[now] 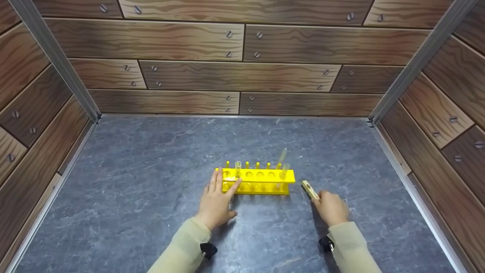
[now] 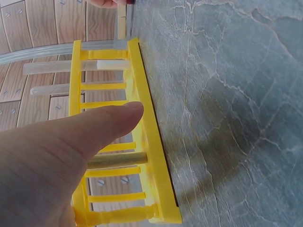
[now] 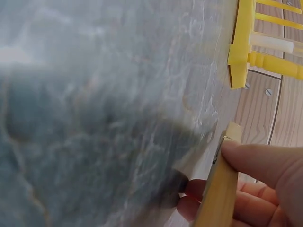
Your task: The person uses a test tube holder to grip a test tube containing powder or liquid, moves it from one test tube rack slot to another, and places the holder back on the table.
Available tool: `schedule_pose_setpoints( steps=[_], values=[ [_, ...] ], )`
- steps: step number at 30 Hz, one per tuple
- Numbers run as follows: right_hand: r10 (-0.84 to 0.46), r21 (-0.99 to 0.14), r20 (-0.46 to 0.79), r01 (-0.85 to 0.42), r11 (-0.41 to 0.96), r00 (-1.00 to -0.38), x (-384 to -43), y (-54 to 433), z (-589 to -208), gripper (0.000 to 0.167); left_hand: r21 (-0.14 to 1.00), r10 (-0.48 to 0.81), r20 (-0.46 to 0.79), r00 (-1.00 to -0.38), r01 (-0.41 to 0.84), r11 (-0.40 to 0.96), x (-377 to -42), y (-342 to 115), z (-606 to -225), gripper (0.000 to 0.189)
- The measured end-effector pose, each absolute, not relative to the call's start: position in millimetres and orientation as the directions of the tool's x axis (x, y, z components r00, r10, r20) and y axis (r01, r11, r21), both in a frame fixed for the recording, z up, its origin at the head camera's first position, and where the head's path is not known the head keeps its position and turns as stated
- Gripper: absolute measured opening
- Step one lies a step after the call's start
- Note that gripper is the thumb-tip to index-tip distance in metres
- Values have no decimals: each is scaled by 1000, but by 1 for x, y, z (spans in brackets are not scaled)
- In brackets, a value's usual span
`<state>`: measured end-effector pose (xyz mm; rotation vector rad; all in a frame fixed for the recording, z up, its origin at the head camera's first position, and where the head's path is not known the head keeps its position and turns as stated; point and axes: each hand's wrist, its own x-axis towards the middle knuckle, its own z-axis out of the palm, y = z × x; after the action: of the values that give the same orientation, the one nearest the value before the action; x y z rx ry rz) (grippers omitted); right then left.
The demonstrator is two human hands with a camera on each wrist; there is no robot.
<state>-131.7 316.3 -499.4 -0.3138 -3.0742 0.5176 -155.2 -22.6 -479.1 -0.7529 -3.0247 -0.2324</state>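
My left hand [image 1: 215, 206] rests with straight, spread fingers on the left end of a yellow test tube rack [image 1: 265, 191]. A clear test tube [image 1: 238, 168] stands in the rack close to those fingers. Another test tube [image 1: 285, 172], with white stuff at its bottom in the left wrist view, stands in the right end hole. Behind it a further tube [image 1: 283, 154] leans over the rear pegs. To the right of the rack, my right hand [image 1: 332, 208] pinches a wooden test tube clamp [image 1: 310, 189] between thumb and fingers, its tip pointing toward the rack.
Under everything lies a dark blue-grey marbled tabletop [image 1: 132, 182]. Wood-patterned walls [image 1: 242, 76] close in the back and both sides, with metal rails [image 1: 64, 64] at the corners. Black straps [image 1: 208, 250] are on both wrists.
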Motion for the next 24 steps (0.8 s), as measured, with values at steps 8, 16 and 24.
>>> schedule_pose_setpoints(
  steps=[8,16,24],
  values=[
    [192,-306,-20,189,933,-981,-136,317,-496,23,98,465,54,-884,468,878,-159,-19,-479,95],
    [188,-326,2,177,929,-982,-137,317,-503,21,119,463,52,-885,466,877,-161,-21,-482,94],
    [184,-316,10,172,933,-983,-136,313,-500,20,144,458,23,-889,456,878,-159,-22,-477,94]
  ],
)
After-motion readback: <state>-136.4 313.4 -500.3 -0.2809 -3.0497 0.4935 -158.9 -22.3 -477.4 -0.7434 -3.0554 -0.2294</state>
